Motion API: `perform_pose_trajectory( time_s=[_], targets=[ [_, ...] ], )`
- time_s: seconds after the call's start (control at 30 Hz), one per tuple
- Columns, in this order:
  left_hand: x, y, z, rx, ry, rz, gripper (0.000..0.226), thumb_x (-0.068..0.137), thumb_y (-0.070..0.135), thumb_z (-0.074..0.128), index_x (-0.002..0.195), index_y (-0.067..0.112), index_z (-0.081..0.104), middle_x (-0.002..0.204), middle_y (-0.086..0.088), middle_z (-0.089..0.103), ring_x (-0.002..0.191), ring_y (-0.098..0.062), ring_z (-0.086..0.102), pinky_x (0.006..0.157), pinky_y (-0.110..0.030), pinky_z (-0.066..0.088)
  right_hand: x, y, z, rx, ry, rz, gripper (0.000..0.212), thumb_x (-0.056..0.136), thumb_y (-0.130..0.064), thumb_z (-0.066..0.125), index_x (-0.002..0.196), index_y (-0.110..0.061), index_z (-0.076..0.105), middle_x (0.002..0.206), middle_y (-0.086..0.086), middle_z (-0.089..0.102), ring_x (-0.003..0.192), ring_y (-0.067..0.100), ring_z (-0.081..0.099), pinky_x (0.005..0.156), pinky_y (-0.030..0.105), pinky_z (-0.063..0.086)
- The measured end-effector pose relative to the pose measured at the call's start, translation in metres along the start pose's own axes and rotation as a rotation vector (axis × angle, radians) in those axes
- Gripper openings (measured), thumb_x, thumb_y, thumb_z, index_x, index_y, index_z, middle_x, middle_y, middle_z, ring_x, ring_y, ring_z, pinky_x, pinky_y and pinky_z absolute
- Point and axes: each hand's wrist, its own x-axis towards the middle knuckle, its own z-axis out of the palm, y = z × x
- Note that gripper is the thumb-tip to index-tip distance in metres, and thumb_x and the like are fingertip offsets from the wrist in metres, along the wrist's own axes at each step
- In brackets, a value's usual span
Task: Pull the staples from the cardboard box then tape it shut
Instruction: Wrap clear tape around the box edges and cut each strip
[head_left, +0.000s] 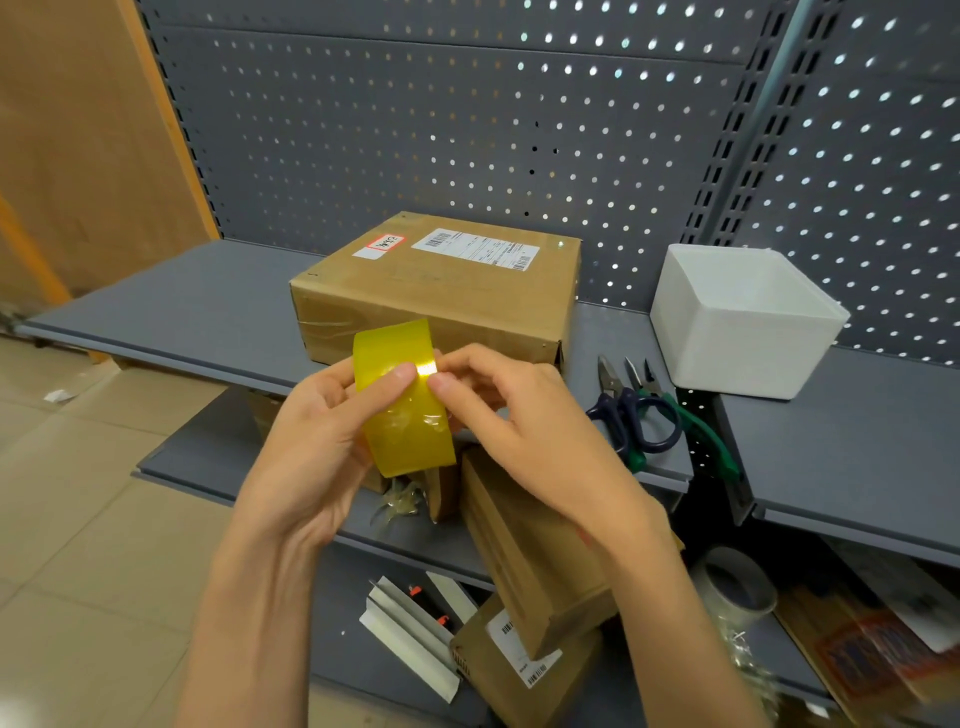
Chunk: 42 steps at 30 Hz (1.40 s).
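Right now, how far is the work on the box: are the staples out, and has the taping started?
The cardboard box sits closed on the shelf; staples are too small to judge. In hand: the left hand holds the yellow tape roll while the right hand picks at its end. No yellow strip shows on the box, so taping remains.

The roll of yellow tape (402, 397) hides the middle of the cardboard box's (441, 291) front face, and its own core cannot be seen behind the left hand (317, 431) and right hand (519, 415). Print on the box's white label (475, 249) is too small to read. Both forearms run out past the bottom edge. The right forearm covers part of the brown boxes (524, 561) on the lower shelf. The grey tape roll (735, 582) at lower right is blurred, and the clutter beside it cannot be told apart.
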Motion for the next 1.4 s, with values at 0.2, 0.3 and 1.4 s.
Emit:
perform_pose_trajectory(
  time_s=[0.2, 0.3, 1.4],
  targets=[
    [-0.002, 0.000, 0.004, 0.179, 0.016, 0.048, 0.042, 0.083, 0.042, 0.052, 0.106, 0.011, 0.066, 0.095, -0.013, 0.072, 0.084, -0.024, 0.068, 0.078, -0.042, 0.056, 0.000, -0.007, 0.006, 0.147, 0.166, 0.034, 0.026, 0.094, -0.034, 0.052, 0.088, -0.011, 0.062, 0.070, 0.005, 0.068, 0.064, 0.016, 0.067, 0.069, 0.046, 0.055],
    [-0.003, 0.001, 0.008, 0.217, 0.005, 0.063, 0.051, 0.082, 0.054, 0.047, 0.097, 0.010, 0.068, 0.089, -0.013, 0.072, 0.079, -0.023, 0.068, 0.075, -0.040, 0.057, 0.000, -0.008, 0.007, 0.276, 0.196, 0.090, 0.030, 0.094, -0.030, 0.054, 0.078, -0.005, 0.060, 0.062, 0.010, 0.067, 0.057, 0.021, 0.067, 0.067, 0.044, 0.057],
    [-0.003, -0.011, 0.012, -0.020, -0.090, -0.164, 0.036, 0.093, 0.014, 0.047, 0.061, 0.007, 0.061, 0.041, -0.001, 0.046, 0.028, -0.007, 0.045, 0.029, -0.013, 0.038, -0.003, -0.038, -0.026, 0.126, -0.294, -0.254, 0.011, 0.084, -0.007, 0.066, 0.090, -0.011, 0.058, 0.078, 0.001, 0.056, 0.083, 0.020, 0.052, 0.077, 0.023, 0.043]
  ],
)
